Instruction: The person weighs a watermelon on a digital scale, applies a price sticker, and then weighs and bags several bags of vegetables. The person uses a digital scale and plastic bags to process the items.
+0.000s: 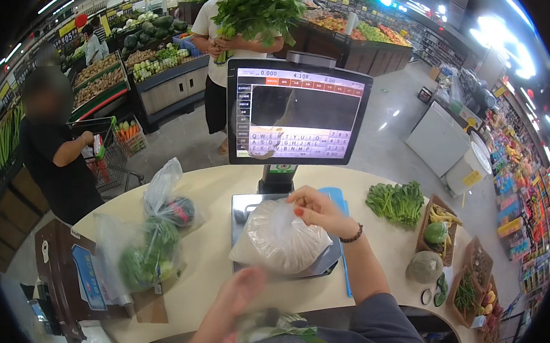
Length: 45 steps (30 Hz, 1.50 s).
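A clear plastic bag of whitish grain or powder (285, 247) rests on the metal plate of a weighing scale (245, 207). At the bag's gathered top is my right hand (317, 212), its thumb and forefinger near the plastic; whether they pinch it cannot be told. Blurred, my left hand (244, 286) is in front of the bag at its lower left, with nothing visible in it. Behind the scale stands a touchscreen (299, 112) showing a keyboard and figures. Part of a blue flat object (336, 198) shows beside the scale on the right.
Bagged greens (147, 261) lie on the table's left part, near a brown box (62, 272). To the right are leafy greens (396, 203), a melon (425, 267) and vegetable baskets. Across the table one person holds leafy stalks (256, 12); another stands left by a cart (111, 159).
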{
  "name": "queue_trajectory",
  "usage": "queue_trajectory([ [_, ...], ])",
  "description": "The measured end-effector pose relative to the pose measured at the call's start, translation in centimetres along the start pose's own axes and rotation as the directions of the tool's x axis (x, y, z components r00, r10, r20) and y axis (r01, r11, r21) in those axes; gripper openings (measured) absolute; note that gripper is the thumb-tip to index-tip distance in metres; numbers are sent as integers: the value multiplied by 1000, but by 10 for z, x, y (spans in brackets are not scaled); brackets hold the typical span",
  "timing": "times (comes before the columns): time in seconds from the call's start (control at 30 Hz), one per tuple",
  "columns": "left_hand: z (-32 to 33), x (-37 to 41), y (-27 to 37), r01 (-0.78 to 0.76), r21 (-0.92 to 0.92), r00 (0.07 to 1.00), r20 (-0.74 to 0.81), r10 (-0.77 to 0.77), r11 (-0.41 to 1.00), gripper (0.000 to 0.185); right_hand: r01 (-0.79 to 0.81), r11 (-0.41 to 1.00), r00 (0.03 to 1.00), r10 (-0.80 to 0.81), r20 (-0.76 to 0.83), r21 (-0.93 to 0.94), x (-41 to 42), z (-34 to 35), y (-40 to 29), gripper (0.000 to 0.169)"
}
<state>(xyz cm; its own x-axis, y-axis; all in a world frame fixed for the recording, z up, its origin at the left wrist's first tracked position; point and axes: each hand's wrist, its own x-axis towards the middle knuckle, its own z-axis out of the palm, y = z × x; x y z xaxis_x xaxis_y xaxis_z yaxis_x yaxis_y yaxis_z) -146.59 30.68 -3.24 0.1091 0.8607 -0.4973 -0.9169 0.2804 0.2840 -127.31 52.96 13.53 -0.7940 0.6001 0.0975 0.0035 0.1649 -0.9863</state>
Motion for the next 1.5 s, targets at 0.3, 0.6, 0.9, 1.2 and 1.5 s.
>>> queue_trajectory([
  [0.3,-18,-13,-8,-50,-26,999,12,51,998,26,272,824,850,-447,-277,-496,79,-20,-4,13],
  [0.6,-11,-26,-9,-113,17,990,-85,114,993,24,154,448,635,-728,-259,-881,103,-38,-4,11],
  [0.9,-15,-24,-10,-131,28,991,-37,132,991,28,-51,411,504,-776,-379,-910,106,-69,7,19],
  [1.2,-18,-22,-9,-125,11,992,4,125,992,29,6,386,519,-790,-327,-923,104,-67,7,21],
  [1.5,-19,-18,-10,-100,19,995,9,100,995,27,145,310,597,-784,-167,-940,107,-46,11,19],
])
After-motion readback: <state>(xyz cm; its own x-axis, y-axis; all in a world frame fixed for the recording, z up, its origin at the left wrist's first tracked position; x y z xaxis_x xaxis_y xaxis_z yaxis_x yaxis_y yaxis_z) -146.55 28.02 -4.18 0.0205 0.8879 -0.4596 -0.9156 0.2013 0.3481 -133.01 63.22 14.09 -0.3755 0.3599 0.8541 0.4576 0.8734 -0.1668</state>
